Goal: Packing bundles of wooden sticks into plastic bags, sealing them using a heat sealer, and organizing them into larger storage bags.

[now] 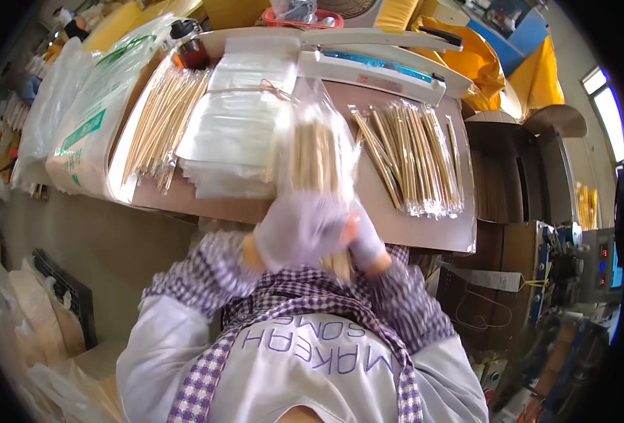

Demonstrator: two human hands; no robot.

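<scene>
Centrally, a clear plastic bag (317, 144) holding a bundle of wooden sticks (316, 156) is standing upright over the near edge of the table (424, 227), blurred by motion. Both gloved hands are gripping its lower end: left hand (299, 231) is wrapping around the bag's base, fingers closed on it; right hand (363, 243) is pinching the bag from the side. Behind it, a stack of empty clear bags (236, 130) is lying flat. Loose sticks (162, 123) are lying to the left, packed stick bags (412, 155) to the right. A white heat sealer (372, 65) is sitting at the far edge.
</scene>
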